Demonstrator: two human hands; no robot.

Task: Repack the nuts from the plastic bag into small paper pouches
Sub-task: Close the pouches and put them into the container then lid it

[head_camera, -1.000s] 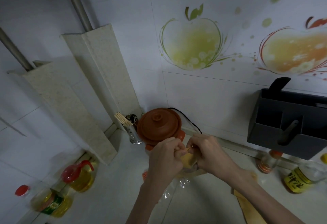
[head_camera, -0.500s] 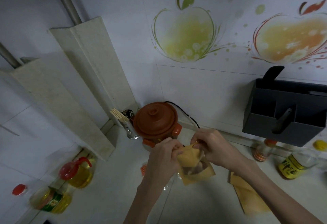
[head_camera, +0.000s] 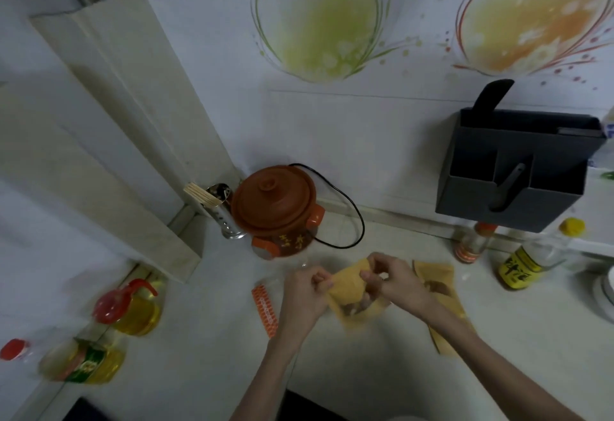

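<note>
Head view: your left hand [head_camera: 304, 294] and right hand [head_camera: 393, 279] both pinch the pouch [head_camera: 349, 287] top above the counter [head_camera: 206, 337], near the pot [head_camera: 275, 204].

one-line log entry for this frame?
left hand: holds paper pouch | right hand: holds pouch top | spare pouches: on counter

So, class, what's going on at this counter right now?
A person holds a small paper pouch above the counter, the left hand and right hand both pinching its top. More pouches lie beside the right arm. A clay pot stands behind.
</note>
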